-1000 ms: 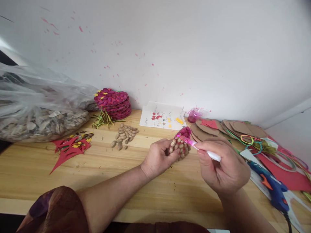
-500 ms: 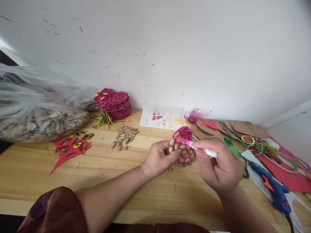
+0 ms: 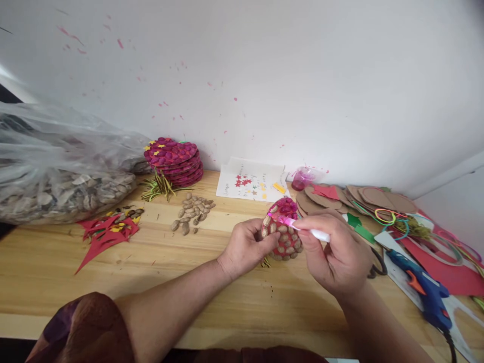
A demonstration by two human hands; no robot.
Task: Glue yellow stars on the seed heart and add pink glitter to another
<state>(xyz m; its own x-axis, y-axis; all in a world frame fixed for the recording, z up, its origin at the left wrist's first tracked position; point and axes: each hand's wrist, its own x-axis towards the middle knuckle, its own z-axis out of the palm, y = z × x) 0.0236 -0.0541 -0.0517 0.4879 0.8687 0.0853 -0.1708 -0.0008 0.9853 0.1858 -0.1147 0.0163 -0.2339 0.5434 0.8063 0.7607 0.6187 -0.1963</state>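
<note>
Between my hands is a round red disc [image 3: 288, 242] covered with peanuts; its upper part is wet with magenta paint and the lower peanuts are bare tan. My left hand [image 3: 245, 247] grips the disc by its left edge, thumb across the front. In my right hand [image 3: 336, 252] is a white-handled paintbrush [image 3: 319, 235], pinched between thumb and fingers. Its pink bristles touch the peanuts at the upper left of the disc. Loose peanuts [image 3: 194, 209] lie on the table to the left. Beyond the disc stands a clear cup of magenta paint [image 3: 301, 178].
At the left are a plastic bag of peanuts [image 3: 75, 191], a stack of painted discs [image 3: 176, 164] and red paper scraps [image 3: 98, 242]. Paper with stars [image 3: 230, 184] lies at the back. Cardboard discs [image 3: 389, 199] and a blue glue gun [image 3: 423, 287] occupy the right.
The view has shifted slightly. My right hand and the paintbrush have moved a little left along the disc's upper left part; my left hand keeps its hold.
</note>
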